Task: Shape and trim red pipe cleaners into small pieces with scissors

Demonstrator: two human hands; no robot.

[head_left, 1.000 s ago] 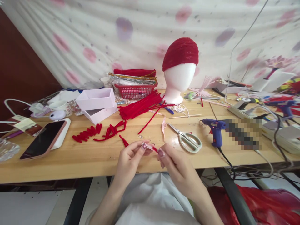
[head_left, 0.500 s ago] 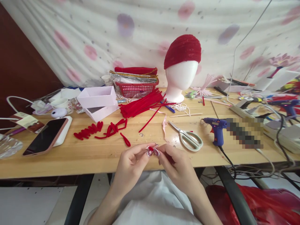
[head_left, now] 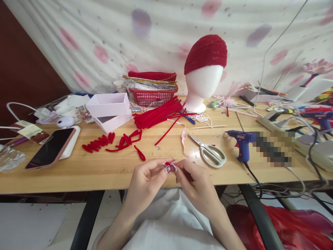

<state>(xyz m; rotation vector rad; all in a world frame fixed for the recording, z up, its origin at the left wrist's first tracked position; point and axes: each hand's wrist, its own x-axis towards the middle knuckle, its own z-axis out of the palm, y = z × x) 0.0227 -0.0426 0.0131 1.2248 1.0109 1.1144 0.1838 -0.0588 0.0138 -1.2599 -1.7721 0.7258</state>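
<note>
My left hand (head_left: 148,180) and my right hand (head_left: 194,180) meet over the table's front edge, fingertips touching. Both pinch a short piece of red pipe cleaner (head_left: 167,164), mostly hidden by the fingers. Just beyond them lies a red pipe cleaner loop (head_left: 139,153). To its left are several bent red pipe cleaners (head_left: 126,141) and a row of short folded red pieces (head_left: 98,143). Scissors (head_left: 210,152) with pale handles lie beyond my right hand. A bundle of straight red pipe cleaners (head_left: 157,114) rests farther back.
A blue glue gun (head_left: 241,142) stands at the right, its cord hanging over the edge. At the back are a foam head (head_left: 204,83) with a red covering and a red basket (head_left: 153,97). White boxes (head_left: 108,104) and a phone (head_left: 52,147) lie left.
The fingertips have drawn closer together, and less of the red piece shows between them. The view has shifted slightly; the things on the table lie as before.
</note>
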